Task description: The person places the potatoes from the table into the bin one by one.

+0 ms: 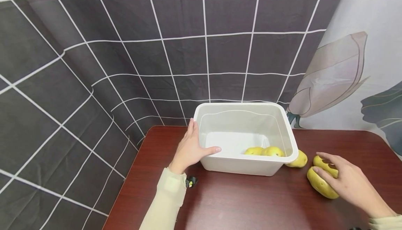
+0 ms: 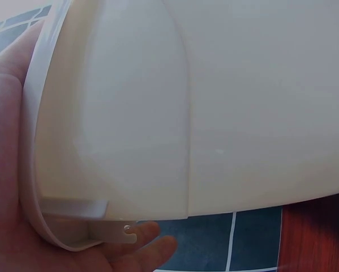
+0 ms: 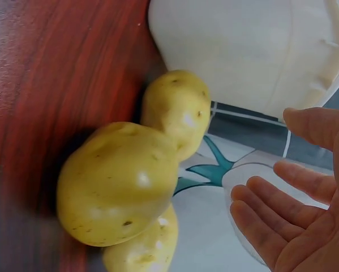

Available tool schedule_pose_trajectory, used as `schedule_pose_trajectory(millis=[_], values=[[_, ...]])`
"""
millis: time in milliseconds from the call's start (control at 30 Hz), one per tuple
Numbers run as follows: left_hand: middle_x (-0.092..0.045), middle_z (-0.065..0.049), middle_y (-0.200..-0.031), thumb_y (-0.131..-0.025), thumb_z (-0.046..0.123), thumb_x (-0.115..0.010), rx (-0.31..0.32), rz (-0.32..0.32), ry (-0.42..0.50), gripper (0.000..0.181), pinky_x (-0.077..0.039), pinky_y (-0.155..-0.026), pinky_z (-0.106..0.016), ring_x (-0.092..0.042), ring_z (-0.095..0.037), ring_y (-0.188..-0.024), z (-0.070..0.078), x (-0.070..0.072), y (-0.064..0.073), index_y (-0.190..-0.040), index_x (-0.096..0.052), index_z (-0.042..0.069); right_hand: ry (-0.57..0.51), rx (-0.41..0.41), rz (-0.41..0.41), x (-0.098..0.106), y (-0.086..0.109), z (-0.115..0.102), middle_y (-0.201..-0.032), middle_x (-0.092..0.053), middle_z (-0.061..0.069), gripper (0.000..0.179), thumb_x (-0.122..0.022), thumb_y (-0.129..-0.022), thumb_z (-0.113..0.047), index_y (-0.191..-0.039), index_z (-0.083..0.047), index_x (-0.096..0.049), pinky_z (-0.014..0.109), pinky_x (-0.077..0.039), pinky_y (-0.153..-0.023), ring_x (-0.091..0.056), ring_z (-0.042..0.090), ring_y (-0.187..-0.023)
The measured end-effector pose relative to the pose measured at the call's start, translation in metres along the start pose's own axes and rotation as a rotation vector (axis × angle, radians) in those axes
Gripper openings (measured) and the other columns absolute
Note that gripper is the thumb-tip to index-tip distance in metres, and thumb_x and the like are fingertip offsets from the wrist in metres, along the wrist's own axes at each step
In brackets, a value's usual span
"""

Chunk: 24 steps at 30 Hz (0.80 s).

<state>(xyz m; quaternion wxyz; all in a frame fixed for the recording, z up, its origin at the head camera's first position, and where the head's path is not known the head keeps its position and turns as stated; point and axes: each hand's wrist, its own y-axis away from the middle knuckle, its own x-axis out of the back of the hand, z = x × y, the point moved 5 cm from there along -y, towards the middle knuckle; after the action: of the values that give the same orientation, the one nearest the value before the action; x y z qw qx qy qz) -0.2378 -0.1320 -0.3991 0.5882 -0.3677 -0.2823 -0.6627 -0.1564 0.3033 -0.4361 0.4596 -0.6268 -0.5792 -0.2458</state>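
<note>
A white plastic tub (image 1: 238, 165) stands on the table near the wall. My left hand (image 1: 190, 151) holds its near left corner, thumb over the front rim and fingers along the left side; in the left wrist view, the palm lies against the tub's rim (image 2: 30, 119). Two yellow potatoes (image 1: 272, 151) lie inside, toward the tub's front right. Another potato (image 1: 297, 159) sits outside, by its right wall. My right hand (image 1: 353, 181), fingers spread and relaxed, hovers over two more potatoes; the nearer potato (image 3: 121, 184) looks largest in the right wrist view, apart from the fingers.
The dark red wooden table (image 1: 245, 202) carries everything. A dark grey cloth with white grid lines (image 1: 176, 55) hangs behind and to the left. At the back right hangs a pale flower-patterned cloth (image 1: 342, 69).
</note>
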Motion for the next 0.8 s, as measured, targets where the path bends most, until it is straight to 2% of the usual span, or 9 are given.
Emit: schedule_pose_trajectory(millis=[267,333,433,567,667,800], values=[[0.004,-0.005,-0.169,-0.069,0.075,-0.075,-0.002,0.008,-0.001,0.133,-0.030,-0.114,-0.055,-0.016,-0.033,-0.152,-0.001,0.001,0.000,-0.159,-0.012,0.000,-0.018,-0.009,-0.014,-0.004,0.007,0.008,-0.112,-0.066,0.026,0.050,-0.081,-0.086,-0.028,-0.125,-0.004,-0.061,0.013,-0.038,-0.064,-0.069,0.045,-0.086],[0.004,-0.005,-0.169,-0.069,0.075,-0.075,-0.002,0.008,0.000,0.133,-0.030,-0.114,-0.055,-0.016,-0.033,-0.152,0.000,0.001,0.000,-0.159,-0.012,0.000,-0.014,-0.014,-0.016,-0.004,0.008,0.010,-0.112,-0.067,0.026,0.050,-0.081,-0.086,-0.028,-0.126,-0.005,-0.061,0.014,-0.040,-0.063,-0.069,0.043,-0.085],[0.004,-0.005,-0.169,-0.069,0.075,-0.075,-0.001,0.006,0.006,0.133,-0.029,-0.115,-0.055,-0.016,-0.033,-0.152,0.000,0.000,0.000,-0.160,-0.011,0.001,-0.005,-0.025,-0.019,-0.005,0.011,0.014,-0.113,-0.067,0.025,0.051,-0.081,-0.086,-0.029,-0.127,-0.007,-0.062,0.017,-0.042,-0.062,-0.071,0.029,-0.082],[0.005,-0.005,-0.169,-0.069,0.075,-0.075,0.000,0.000,0.006,0.134,-0.029,-0.115,-0.055,-0.016,-0.033,-0.152,0.000,0.000,0.000,-0.160,-0.010,0.001,0.007,-0.042,-0.015,-0.007,0.015,0.020,-0.112,-0.068,0.025,0.053,-0.083,-0.084,-0.032,-0.126,-0.007,-0.062,0.018,-0.040,-0.062,-0.063,0.001,-0.079],[0.004,-0.005,-0.169,-0.069,0.076,-0.074,-0.001,-0.001,0.002,0.134,-0.029,-0.115,-0.055,-0.016,-0.033,-0.152,0.000,0.000,0.000,-0.160,-0.010,0.001,0.021,-0.051,-0.009,-0.009,0.018,0.024,-0.111,-0.067,0.026,0.055,-0.084,-0.082,-0.033,-0.123,-0.003,-0.062,0.019,-0.038,-0.063,-0.056,-0.007,-0.079],[0.004,-0.005,-0.169,-0.069,0.076,-0.074,0.002,0.000,0.006,0.134,-0.029,-0.114,-0.056,-0.016,-0.033,-0.152,0.000,0.000,0.000,-0.160,-0.010,0.001,0.041,-0.058,-0.002,-0.010,0.020,0.027,-0.110,-0.067,0.026,0.056,-0.084,-0.081,-0.035,-0.119,0.000,-0.063,0.021,-0.038,-0.063,-0.054,-0.008,-0.080]])
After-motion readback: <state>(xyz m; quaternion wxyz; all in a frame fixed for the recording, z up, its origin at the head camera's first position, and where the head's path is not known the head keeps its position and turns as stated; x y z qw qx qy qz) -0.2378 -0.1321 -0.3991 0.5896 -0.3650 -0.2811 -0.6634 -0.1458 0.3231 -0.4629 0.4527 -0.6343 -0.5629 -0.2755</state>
